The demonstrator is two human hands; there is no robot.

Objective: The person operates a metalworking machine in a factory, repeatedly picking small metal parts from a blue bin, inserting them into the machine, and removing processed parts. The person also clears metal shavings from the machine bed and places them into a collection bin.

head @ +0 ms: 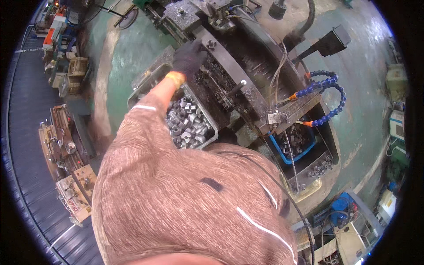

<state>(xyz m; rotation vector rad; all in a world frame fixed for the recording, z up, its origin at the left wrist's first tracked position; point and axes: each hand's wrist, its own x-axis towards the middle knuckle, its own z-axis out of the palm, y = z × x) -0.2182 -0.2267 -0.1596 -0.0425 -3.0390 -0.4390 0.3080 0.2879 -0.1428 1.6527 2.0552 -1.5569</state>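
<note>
My left hand (190, 59), in a dark glove with a yellow cuff, reaches over the edge of a machine with a metal bed. It is blurred, so its fingers and anything in them cannot be made out. Below its wrist, partly behind my sleeve, is a grey bin (214, 127) holding many small cut metal parts (188, 124). Close to the hand are the machine's metal rail (228, 63) and a short bar with a bright end (238, 87). My right hand is out of view.
Blue segmented coolant hoses (331, 112) with orange nozzles stand at the right of the machine, above a blue-rimmed container (288, 161) of metal pieces. Small round parts (319, 169) lie on a ledge. A black cable (298, 212) runs past my body. Another machine (71, 159) stands left.
</note>
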